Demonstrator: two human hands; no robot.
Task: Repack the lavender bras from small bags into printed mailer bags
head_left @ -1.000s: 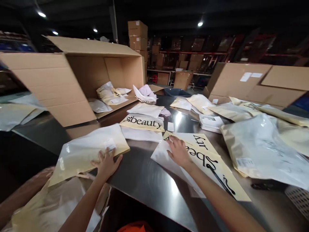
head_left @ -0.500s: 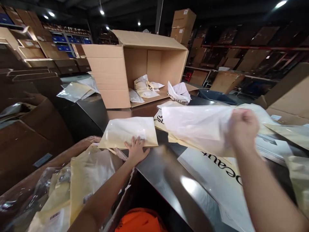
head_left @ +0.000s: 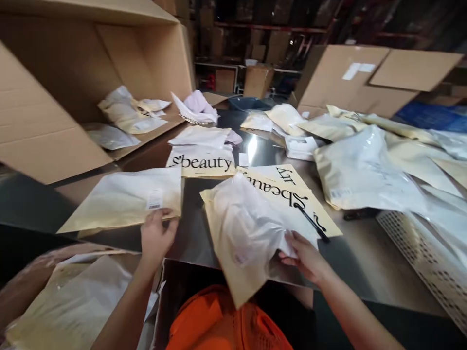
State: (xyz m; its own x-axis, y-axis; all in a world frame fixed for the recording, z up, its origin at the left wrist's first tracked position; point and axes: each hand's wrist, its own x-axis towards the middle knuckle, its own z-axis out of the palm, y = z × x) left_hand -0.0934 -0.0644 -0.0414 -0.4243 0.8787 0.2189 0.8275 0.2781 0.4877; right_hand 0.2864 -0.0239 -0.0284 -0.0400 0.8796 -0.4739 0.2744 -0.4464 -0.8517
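Note:
My left hand (head_left: 157, 237) has its fingers curled at the lower right corner of a flat cream-and-white plastic packet (head_left: 113, 199), just under its small barcode label (head_left: 154, 199). The packet lies on the dark shiny table. In my right hand (head_left: 301, 255) I pinch the right edge of another cream-backed plastic packet (head_left: 242, 226), with crumpled clear film on top. Its lower corner sticks out over the table's front edge. Beyond it lie printed "beauty" packets (head_left: 206, 163). A thin black stick-like thing (head_left: 312, 222) rests close to my right hand.
An open cardboard box (head_left: 160, 58) on its side holds several packets at the back left. More packets (head_left: 365, 165) pile up on the right, by a perforated white basket (head_left: 419, 267). Below left is a container of packets (head_left: 83, 291).
The view has turned right. My right hand has come back towards me with its packet, now held lower and tilted. My left hand's spread fingers have curled at the packet's edge.

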